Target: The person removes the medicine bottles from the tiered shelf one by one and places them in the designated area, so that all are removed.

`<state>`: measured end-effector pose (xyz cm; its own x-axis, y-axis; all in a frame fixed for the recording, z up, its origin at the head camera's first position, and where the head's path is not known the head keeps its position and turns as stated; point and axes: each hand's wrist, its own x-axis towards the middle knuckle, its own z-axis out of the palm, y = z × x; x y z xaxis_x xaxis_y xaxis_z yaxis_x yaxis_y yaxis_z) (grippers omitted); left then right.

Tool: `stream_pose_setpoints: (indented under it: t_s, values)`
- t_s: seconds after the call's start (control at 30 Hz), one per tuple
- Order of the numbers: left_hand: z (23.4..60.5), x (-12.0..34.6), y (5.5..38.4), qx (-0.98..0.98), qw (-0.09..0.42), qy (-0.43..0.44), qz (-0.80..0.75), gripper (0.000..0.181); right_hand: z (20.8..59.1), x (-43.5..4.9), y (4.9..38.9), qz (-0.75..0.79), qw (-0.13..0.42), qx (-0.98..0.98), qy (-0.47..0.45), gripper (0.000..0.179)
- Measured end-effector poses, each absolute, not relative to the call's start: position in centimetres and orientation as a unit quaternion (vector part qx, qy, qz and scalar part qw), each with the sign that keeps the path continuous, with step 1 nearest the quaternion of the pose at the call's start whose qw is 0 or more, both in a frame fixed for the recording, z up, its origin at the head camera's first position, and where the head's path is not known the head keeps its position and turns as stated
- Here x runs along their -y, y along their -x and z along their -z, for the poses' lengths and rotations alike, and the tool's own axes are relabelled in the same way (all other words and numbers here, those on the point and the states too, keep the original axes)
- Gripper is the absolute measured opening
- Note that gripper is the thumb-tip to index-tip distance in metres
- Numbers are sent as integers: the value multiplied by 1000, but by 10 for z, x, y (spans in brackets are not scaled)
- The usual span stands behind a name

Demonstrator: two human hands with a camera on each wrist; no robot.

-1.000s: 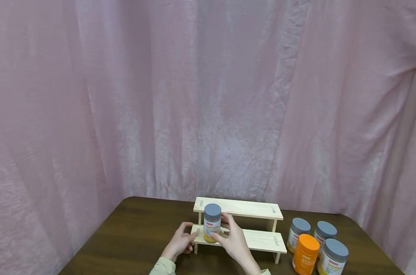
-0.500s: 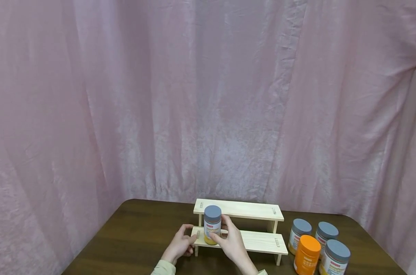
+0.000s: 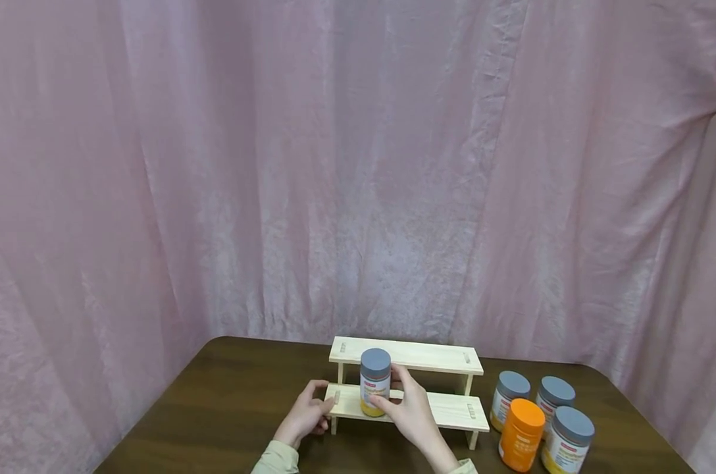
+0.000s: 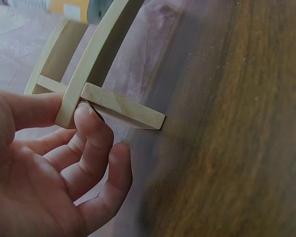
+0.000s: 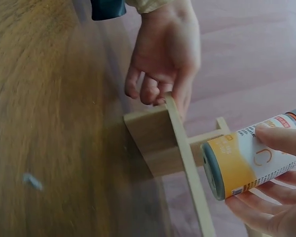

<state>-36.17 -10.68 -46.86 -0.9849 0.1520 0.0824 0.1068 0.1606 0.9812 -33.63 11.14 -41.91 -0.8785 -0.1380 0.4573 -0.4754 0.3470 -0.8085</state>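
Observation:
A two-tier wooden shelf (image 3: 447, 409) stands on the dark table. At its lower left end my left hand (image 3: 306, 416) pinches the board, thumb on top and a finger underneath, as the left wrist view shows (image 4: 54, 173). My right hand (image 3: 414, 409) holds a supplement jar (image 3: 375, 382) with a grey lid, a white label and a yellow lower part. It is upright over the left part of the lower tier. In the right wrist view a small gap shows between the base of the jar (image 5: 254, 153) and the board (image 5: 187, 168).
To the right of the shelf stand several more jars: an orange one (image 3: 520, 436) and grey-lidded ones (image 3: 565, 440) grouped close together. The brown table (image 3: 216, 401) extends to the left. A pink curtain (image 3: 358, 197) hangs behind the table.
My right hand has carried the jar slightly to the right along the lower tier. The left hand has kept its grip on the shelf end.

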Motion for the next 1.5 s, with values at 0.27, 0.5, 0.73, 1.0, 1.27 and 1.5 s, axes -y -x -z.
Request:
stream_pose_setpoints:
  t_s: [0.27,0.5,0.73,1.0,1.27,1.5]
  values:
    - [469,105,362,-765,21,-82,-639,42,409,-137,323,-518,167,823,-164,63]
    - [470,107,364,-768,17,-73,-637,42,393,-163,310,-508,178,833,-125,60]
    - [468,108,364,-771,15,-68,-633,43,377,-191,309,-477,196,850,-105,61]
    - [469,106,364,-772,19,-68,-632,42,367,-221,307,-447,211,861,-120,61]
    - [468,105,363,-761,22,-77,-643,43,356,-249,305,-401,216,885,-101,62]
    - [467,106,360,-757,25,-78,-648,43,353,-271,303,-398,200,892,-83,64]
